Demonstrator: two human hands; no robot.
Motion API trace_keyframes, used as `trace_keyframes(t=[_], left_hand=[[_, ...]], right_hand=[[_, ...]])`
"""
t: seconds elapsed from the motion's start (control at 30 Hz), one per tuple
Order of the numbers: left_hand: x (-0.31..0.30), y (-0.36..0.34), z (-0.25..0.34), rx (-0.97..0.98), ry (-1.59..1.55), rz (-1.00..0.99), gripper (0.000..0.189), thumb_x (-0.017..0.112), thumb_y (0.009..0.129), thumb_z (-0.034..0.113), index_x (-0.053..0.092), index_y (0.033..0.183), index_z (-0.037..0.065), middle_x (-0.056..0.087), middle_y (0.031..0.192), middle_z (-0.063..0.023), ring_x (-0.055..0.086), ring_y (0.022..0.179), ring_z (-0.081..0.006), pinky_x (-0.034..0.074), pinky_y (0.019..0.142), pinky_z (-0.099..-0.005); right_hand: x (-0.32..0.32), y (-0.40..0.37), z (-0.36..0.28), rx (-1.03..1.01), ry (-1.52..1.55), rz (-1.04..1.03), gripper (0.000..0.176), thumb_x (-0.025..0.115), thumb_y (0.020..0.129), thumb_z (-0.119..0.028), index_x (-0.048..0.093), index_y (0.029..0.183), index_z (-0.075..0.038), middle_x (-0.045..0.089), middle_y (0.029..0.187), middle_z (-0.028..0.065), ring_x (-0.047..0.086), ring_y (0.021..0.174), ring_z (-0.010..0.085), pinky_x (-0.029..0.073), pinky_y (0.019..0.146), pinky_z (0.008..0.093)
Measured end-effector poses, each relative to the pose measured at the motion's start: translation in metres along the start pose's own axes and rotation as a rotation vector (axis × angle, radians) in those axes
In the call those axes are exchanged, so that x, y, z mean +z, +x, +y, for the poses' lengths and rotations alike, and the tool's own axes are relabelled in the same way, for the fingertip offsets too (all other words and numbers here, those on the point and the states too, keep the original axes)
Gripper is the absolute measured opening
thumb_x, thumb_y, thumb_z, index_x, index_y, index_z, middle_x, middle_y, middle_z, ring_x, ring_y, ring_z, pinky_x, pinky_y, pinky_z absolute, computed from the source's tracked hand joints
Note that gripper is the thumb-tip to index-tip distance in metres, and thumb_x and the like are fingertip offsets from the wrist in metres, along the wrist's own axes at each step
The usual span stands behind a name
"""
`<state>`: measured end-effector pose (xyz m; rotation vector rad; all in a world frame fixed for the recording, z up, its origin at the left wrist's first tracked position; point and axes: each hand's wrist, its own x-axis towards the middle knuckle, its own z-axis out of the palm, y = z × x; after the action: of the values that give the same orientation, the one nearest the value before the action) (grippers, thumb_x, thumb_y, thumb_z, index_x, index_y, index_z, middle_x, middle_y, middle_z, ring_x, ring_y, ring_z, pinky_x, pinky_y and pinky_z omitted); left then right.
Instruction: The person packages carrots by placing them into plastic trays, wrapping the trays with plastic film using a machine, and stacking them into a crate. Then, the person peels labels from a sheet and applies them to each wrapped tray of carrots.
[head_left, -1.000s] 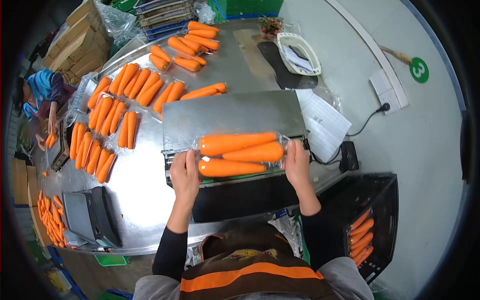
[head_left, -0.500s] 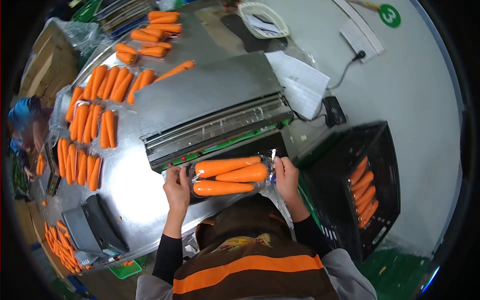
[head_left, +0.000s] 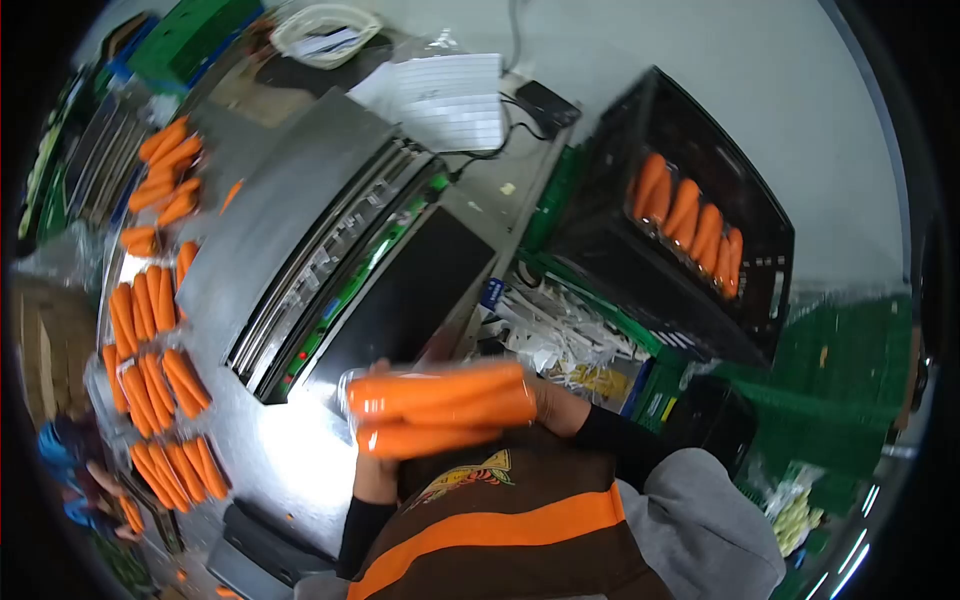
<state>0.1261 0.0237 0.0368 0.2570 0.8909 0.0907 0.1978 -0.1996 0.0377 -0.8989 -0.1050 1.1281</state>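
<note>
A clear-wrapped pack of carrots [head_left: 440, 405], blurred by motion, is held up in front of my apron. My left hand [head_left: 378, 472] grips its left end, with most of the fingers hidden behind the pack. At the opposite end my right hand [head_left: 552, 404] closes on the wrapping, and its fingertips are partly covered. Just beyond the pack lies the dark plate [head_left: 420, 285] of a wrapping machine [head_left: 300, 190]. To the right stands a tilted black crate [head_left: 690, 130] with several wrapped carrots [head_left: 690, 225] in it.
Several packs of carrots [head_left: 150, 390] lie on the metal table [head_left: 270, 450] at left. Paper sheets [head_left: 450, 100] and a white basket [head_left: 325, 40] are behind the machine. A bin of plastic scraps [head_left: 560, 330] sits below the crate. Another person [head_left: 85, 470] works at far left.
My view has turned to the right, bringing the black crate and scrap bin further into sight. The carrot pack has come closer to my body, still between both hands.
</note>
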Motion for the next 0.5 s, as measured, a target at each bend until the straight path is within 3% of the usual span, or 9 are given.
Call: trace_keyframes(t=[0.07,0.1,0.13,0.23,0.3,0.33,0.37,0.43,0.5], left_hand=[[-0.004,-0.039,0.000,-0.140,-0.018,-0.490,0.017,0.052,0.097,0.024,0.057,0.108,0.011,0.057,0.088,-0.0051,0.056,0.073,-0.0159,0.050,0.068,-0.0295],[-0.003,-0.055,0.000,-0.233,-0.018,-0.535,0.019,0.052,0.098,0.025,0.057,0.109,0.010,0.057,0.090,-0.0057,0.055,0.075,-0.0164,0.050,0.070,-0.0300],[0.003,-0.065,-0.007,-0.309,-0.017,-0.503,0.020,0.051,0.098,0.026,0.056,0.109,0.010,0.057,0.092,-0.0062,0.055,0.078,-0.0169,0.049,0.071,-0.0306],[0.023,-0.078,-0.028,-0.465,-0.001,-0.445,0.025,0.050,0.098,0.029,0.056,0.112,0.009,0.057,0.098,-0.0078,0.055,0.086,-0.0184,0.049,0.076,-0.0322],[0.043,-0.079,-0.039,-0.516,0.031,-0.442,0.028,0.050,0.098,0.030,0.055,0.114,0.008,0.057,0.102,-0.0088,0.054,0.091,-0.0194,0.048,0.079,-0.0333],[0.055,-0.075,-0.046,-0.553,0.042,-0.447,0.029,0.049,0.098,0.031,0.055,0.114,0.008,0.057,0.104,-0.0093,0.054,0.093,-0.0199,0.048,0.081,-0.0339],[0.069,-0.072,-0.053,-0.569,0.051,-0.457,0.031,0.049,0.098,0.032,0.055,0.115,0.007,0.056,0.106,-0.0099,0.054,0.096,-0.0204,0.048,0.082,-0.0344],[0.102,-0.063,-0.072,-0.620,0.094,-0.476,0.034,0.048,0.099,0.034,0.055,0.117,0.007,0.056,0.111,-0.0109,0.053,0.101,-0.0214,0.047,0.085,-0.0355],[0.139,-0.054,-0.092,-0.647,0.130,-0.509,0.037,0.047,0.099,0.036,0.054,0.119,0.006,0.056,0.115,-0.0120,0.053,0.106,-0.0224,0.047,0.088,-0.0366]], right_hand=[[0.011,-0.006,-0.014,0.078,0.089,-0.061,0.042,0.067,0.088,-0.022,0.055,0.123,-0.002,0.062,0.118,0.0082,0.058,0.109,0.0152,0.050,0.091,0.0319],[0.014,-0.007,-0.025,0.173,-0.106,-0.157,0.036,0.066,0.089,-0.020,0.057,0.118,-0.002,0.063,0.110,0.0062,0.058,0.104,0.0132,0.049,0.088,0.0291],[0.019,-0.012,-0.038,0.269,-0.310,-0.257,0.030,0.065,0.089,-0.018,0.058,0.113,-0.002,0.063,0.103,0.0043,0.058,0.100,0.0112,0.049,0.086,0.0263],[0.029,-0.040,-0.070,-0.042,-0.243,0.049,0.026,0.058,0.094,-0.019,0.057,0.113,-0.002,0.062,0.105,0.0051,0.057,0.100,0.0106,0.045,0.088,0.0248],[0.038,-0.069,-0.114,-0.108,0.195,0.377,0.034,0.053,0.097,-0.024,0.054,0.122,-0.001,0.062,0.114,0.0083,0.058,0.104,0.0149,0.044,0.093,0.0275],[0.025,-0.084,-0.110,-0.191,0.314,0.164,0.043,0.050,0.098,-0.033,0.056,0.122,0.002,0.062,0.119,0.0102,0.059,0.108,0.0179,0.041,0.099,0.0300],[0.009,-0.096,-0.113,-0.434,-0.317,0.038,0.041,0.064,0.091,-0.034,0.063,0.114,0.000,0.064,0.112,0.0090,0.061,0.104,0.0170,0.044,0.093,0.0291],[0.013,-0.106,-0.125,-0.531,-0.767,0.219,0.040,0.077,0.079,-0.033,0.068,0.103,-0.003,0.067,0.104,0.0065,0.063,0.096,0.0149,0.048,0.085,0.0280],[-0.009,-0.114,-0.141,-0.414,-0.768,0.496,0.039,0.084,0.070,-0.026,0.071,0.101,-0.006,0.069,0.088,0.0016,0.064,0.084,0.0108,0.049,0.076,0.0263]])
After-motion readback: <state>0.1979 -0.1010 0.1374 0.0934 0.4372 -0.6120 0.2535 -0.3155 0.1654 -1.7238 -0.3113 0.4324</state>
